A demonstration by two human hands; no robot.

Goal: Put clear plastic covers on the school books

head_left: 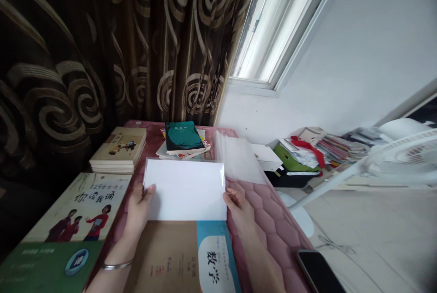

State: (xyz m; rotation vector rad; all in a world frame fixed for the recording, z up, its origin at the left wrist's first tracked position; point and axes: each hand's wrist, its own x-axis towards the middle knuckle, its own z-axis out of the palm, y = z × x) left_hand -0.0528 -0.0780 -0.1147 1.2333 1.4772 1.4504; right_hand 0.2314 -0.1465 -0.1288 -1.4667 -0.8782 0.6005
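Over pink quilting (pixel 273 222), left hand (pixel 139 203) and right hand (pixel 241 208), pinched grip on white sheet (pixel 186 190)

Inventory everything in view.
Curtain: 1, brown, left
Window: 1, white, in wall
Small books: several, tan, left
Large book: 1, cream-green, left
Top book: 1, teal, on booklets
Front book: 1, brown-blue, front
Cover: 1, pink, under books
Sheet: 1, white, centre
Plastic: count unclear, translucent, right
Box: 1, white, right
Bag: 1, green, right
Papers: many, mixed, right
Fan: 1, white, right
Phone: 1, black, front right
Bracelet: 1, silver, left wrist
Left hand: 1, bare, on sheet
Right hand: 1, bare, on sheet
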